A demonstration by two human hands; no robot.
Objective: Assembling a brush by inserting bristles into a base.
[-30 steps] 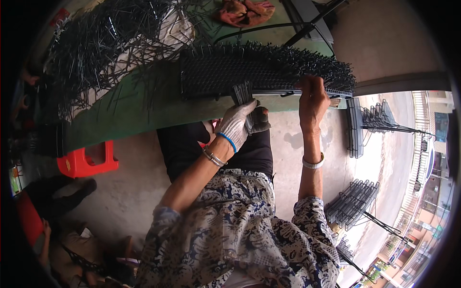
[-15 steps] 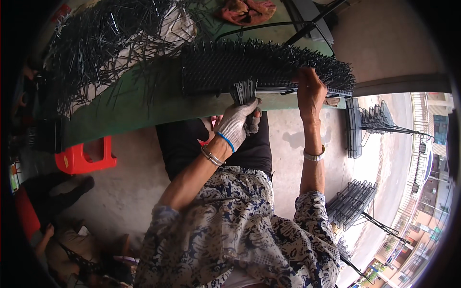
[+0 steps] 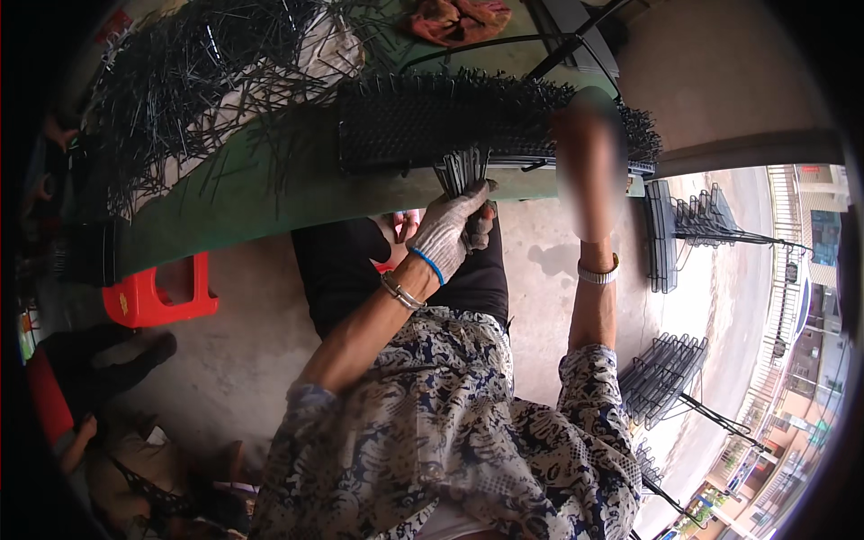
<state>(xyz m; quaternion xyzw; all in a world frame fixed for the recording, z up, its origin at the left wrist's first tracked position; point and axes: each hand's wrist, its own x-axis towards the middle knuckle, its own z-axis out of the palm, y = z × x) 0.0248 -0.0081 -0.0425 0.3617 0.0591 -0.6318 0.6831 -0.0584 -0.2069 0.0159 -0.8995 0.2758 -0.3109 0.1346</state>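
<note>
My left hand (image 3: 452,225), in a pale knitted glove with darkened fingers, is closed round a bundle of thin dark strips (image 3: 463,171) that fan out upward. Just beyond it lies a long black block-like holder (image 3: 396,130) full of small holes, with many short black pieces sticking up along its far side and right half. Over the right part of this holder is my bare right hand (image 3: 590,148). It is smeared, so its fingers and anything between them cannot be made out.
On the green table (image 3: 247,202), a heap of black strips (image 3: 193,94) lies over a pale sack (image 3: 333,49) at far left. A reddish cloth (image 3: 459,20) sits at the back. Below stands a red stool (image 3: 164,304). Black wire racks (image 3: 661,238) hang at right; another person (image 3: 135,468) is lower left.
My right hand has shifted slightly right along the holder. The left hand keeps its bundle in nearly the same place.
</note>
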